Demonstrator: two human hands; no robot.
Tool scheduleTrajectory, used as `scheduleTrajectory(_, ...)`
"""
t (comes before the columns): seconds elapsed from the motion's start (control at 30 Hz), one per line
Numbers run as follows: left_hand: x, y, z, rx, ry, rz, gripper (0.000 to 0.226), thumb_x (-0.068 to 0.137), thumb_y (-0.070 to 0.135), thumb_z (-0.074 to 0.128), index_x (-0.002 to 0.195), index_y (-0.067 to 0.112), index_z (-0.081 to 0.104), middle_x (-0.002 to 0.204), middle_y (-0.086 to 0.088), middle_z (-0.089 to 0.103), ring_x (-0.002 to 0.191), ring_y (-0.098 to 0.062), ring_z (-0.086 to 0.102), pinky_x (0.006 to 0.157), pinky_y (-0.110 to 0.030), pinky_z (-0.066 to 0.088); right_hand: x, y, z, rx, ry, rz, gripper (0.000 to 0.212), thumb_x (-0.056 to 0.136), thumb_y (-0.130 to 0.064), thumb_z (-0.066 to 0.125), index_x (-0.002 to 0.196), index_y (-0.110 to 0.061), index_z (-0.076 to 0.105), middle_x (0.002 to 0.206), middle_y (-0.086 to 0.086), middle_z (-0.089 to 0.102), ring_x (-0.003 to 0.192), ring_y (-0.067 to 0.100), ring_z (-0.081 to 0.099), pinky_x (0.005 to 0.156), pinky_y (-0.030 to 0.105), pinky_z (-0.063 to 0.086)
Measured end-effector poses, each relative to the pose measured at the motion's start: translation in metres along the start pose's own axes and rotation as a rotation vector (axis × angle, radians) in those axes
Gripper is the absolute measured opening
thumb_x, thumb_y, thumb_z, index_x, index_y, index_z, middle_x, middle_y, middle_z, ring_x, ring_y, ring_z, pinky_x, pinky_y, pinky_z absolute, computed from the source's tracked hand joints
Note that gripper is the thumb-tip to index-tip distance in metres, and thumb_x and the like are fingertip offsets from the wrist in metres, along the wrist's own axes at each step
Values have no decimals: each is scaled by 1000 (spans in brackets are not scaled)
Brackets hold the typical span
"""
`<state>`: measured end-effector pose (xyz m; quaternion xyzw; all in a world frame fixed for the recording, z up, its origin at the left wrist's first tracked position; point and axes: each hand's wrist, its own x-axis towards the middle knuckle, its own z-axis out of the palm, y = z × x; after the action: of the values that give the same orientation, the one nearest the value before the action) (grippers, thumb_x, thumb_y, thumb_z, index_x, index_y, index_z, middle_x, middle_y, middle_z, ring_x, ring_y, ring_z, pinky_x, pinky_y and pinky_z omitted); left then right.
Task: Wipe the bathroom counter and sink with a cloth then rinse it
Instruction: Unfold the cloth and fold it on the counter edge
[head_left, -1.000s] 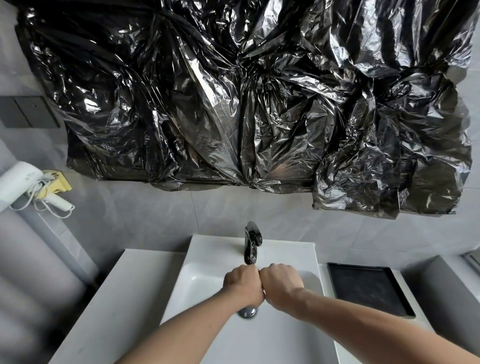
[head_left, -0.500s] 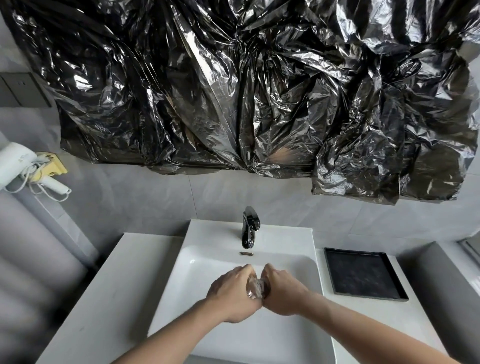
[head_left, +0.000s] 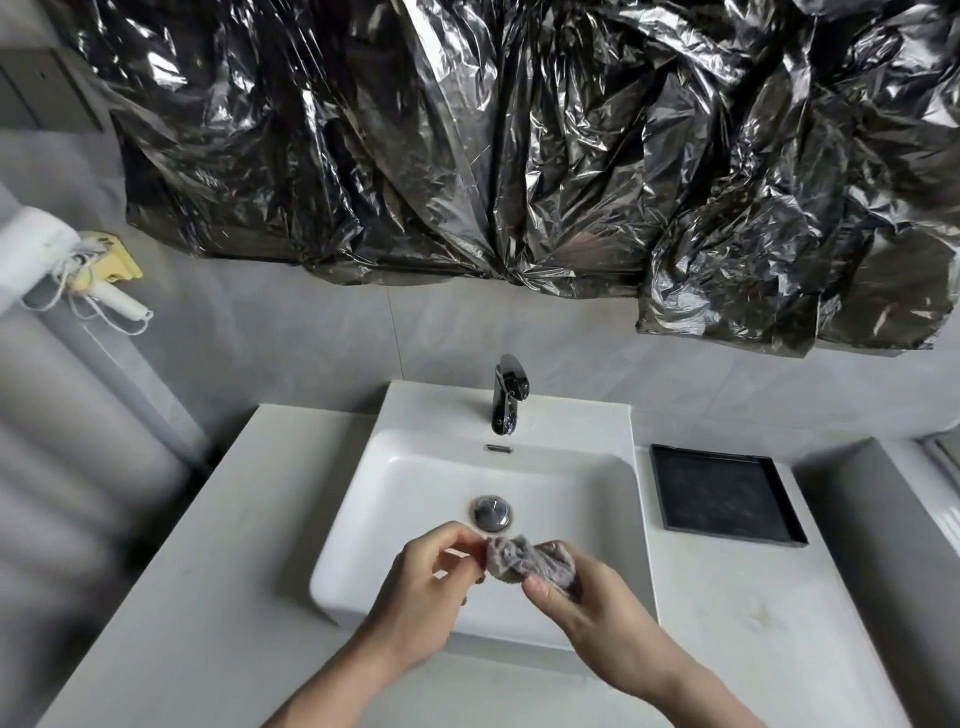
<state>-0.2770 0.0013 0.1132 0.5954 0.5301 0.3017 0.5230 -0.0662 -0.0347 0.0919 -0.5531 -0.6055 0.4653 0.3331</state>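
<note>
A small grey cloth (head_left: 511, 557), crumpled into a wad, hangs over the front part of the white sink (head_left: 415, 478). My right hand (head_left: 576, 592) grips most of the wad between thumb and fingers. My left hand (head_left: 431, 582) pinches the cloth's left edge with its fingertips. Both hands are just in front of the chrome drain plug (head_left: 492, 512). The black tap (head_left: 506, 395) stands at the back of the sink, and no water is seen running. The white counter (head_left: 218, 545) runs on both sides of the basin.
A black square tray (head_left: 724, 499) lies on the counter to the right of the sink. Crumpled black plastic (head_left: 519, 145) covers the wall above. A white hair dryer (head_left: 47, 249) hangs on the left wall. A grey ledge (head_left: 872, 519) rises at the far right.
Both hands drew back from under the tap toward the front of the sink. They went from tight fists pressed together to a looser hold, and the grey cloth now shows between them.
</note>
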Motion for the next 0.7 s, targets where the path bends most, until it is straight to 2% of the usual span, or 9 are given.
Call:
scheduleTrajectory(0.1,-9,5,1,-142,-28,-59,26,85,37,52,98,26,71,96,-1,74,85,-15,68,71,-37,54,-8,-1,9,-4,28,-1,58,86,-73,59,97,-16,60,76,-12,48,72,5,40,68,32,39)
scheduleTrajectory(0.17,-13,9,1,-147,-57,-45,30,85,46,57,102,26,71,98,1,73,85,-15,69,69,-35,55,-12,-5,11,-22,39,-4,47,92,-65,57,93,-18,57,74,-13,50,70,6,40,67,32,39)
scheduleTrajectory(0.23,-16,9,1,-58,-64,-7,16,88,37,68,97,24,71,95,3,73,84,-15,71,69,-36,57,-14,-11,11,27,44,-11,37,98,-55,54,96,-19,62,80,-10,66,75,5,55,76,31,48)
scheduleTrajectory(0.3,-17,6,0,30,-38,18,3,89,19,71,90,21,71,91,4,74,82,-16,71,73,-42,59,-16,-14,11,134,52,3,36,101,-49,50,99,-15,64,88,-2,72,85,9,64,86,30,54)
scheduleTrajectory(0.4,-21,3,-6,57,12,39,6,88,12,72,86,18,71,88,3,75,83,-13,71,78,-44,58,-21,-15,10,193,83,77,34,103,-46,47,102,-20,68,76,-6,60,72,7,54,69,21,49)
scheduleTrajectory(0.43,-23,3,-8,44,26,46,6,88,11,72,86,16,71,88,2,75,83,-14,71,79,-44,58,-22,-13,10,186,96,109,29,103,-44,49,104,-24,70,75,-6,60,70,8,54,64,22,47)
scheduleTrajectory(0.53,-26,0,-13,-37,49,60,6,92,9,70,87,12,68,92,-4,74,87,-20,71,80,-45,59,-26,-7,9,260,168,187,14,102,-31,59,100,-23,70,91,2,74,80,11,64,71,29,52)
scheduleTrajectory(0.6,-28,-2,-18,-72,62,61,5,94,8,68,90,8,66,97,-5,74,90,-24,71,82,-44,60,-29,-1,8,339,259,211,8,99,-19,65,97,-11,65,86,2,73,79,15,61,78,32,51)
scheduleTrajectory(0.7,-34,-3,-24,39,41,105,9,93,2,66,88,8,65,93,-2,75,91,-17,72,85,-37,58,-34,1,5,414,344,199,17,92,-10,73,92,-3,58,77,5,63,75,17,55,74,35,46)
